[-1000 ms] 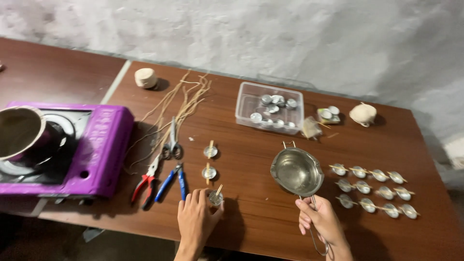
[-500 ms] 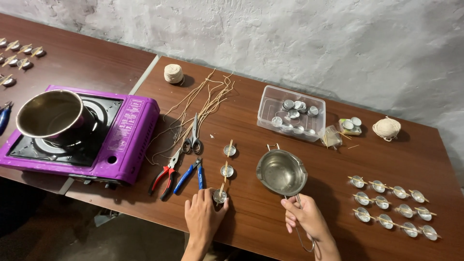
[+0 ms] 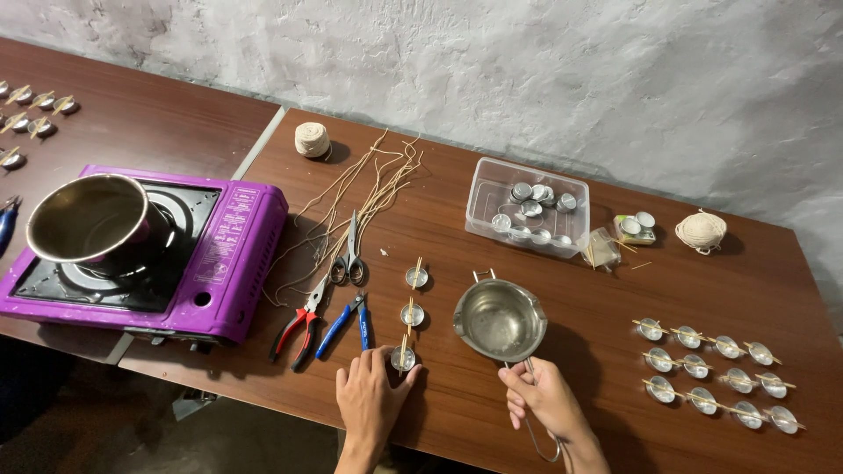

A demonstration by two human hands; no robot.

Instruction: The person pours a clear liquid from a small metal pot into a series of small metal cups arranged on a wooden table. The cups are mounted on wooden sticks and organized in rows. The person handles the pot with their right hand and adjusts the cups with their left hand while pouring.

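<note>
Gripping the melting pot (image 3: pixel 499 320) handle — right hand (image 3: pixel 546 402) near table edge (image 3: pixel 263 399).

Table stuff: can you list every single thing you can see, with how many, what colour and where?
stove: one, purple, left
pot: one, silver, on the stove
twine balls: two, cream, one at the back, one far right
loose strings: a bunch, tan, middle back
scissors: one pair, grey, by the strings
pliers: two, red handles and blue handles, front
plastic box: one, clear, holding small metal cups
cups with sticks: about twelve, silver, right; three more in the middle; more far left
small pan: one, silver, front middle
tables: two, brown
left hand: fingers touching the nearest cup
right hand: holding the pan's wire handle
</note>
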